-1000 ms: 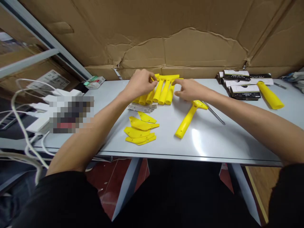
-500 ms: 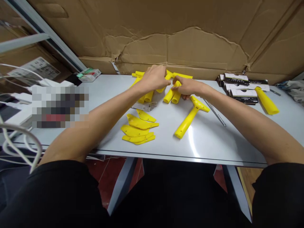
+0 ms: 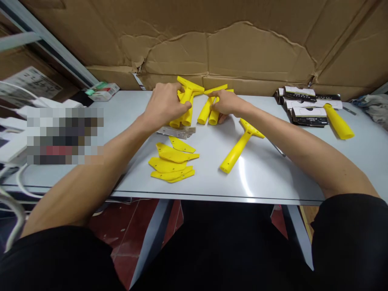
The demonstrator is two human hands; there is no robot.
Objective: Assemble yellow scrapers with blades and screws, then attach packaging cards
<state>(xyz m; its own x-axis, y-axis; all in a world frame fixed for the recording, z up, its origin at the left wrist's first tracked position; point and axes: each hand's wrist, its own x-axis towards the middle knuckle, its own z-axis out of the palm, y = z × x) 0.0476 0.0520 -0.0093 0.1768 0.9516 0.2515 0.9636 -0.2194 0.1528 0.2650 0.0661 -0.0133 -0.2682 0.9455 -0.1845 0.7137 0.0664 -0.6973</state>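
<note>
My left hand (image 3: 166, 103) is closed around the left cluster of yellow T-shaped scraper handles (image 3: 188, 115), thumb along their right side. Its fingers are partly hidden behind the handles. At the right cluster of yellow T-shaped handles (image 3: 204, 113), my right hand (image 3: 228, 103) has its fingers bent over the upper part of the right-hand handle (image 3: 214, 117). Another yellow T-shaped handle (image 3: 236, 151) lies alone nearer the front edge. Flat metal pieces (image 3: 177, 132) rest just below the left cluster, and several flat yellow pointed plates (image 3: 174, 161) lie overlapping in front of them.
Black-and-white card packets (image 3: 306, 107) are stacked at the back right beside a yellow tapered handle (image 3: 339, 123). A thin metal rod (image 3: 278, 150) shows under my right forearm. White plugs and cables (image 3: 18, 133) crowd the left end. A cardboard wall (image 3: 227, 56) bounds the back.
My left hand has moved left, and a T-shaped handle now sits with the left cluster, apart from the right one. My right hand and its handles have shifted slightly left. The view has shifted a little.
</note>
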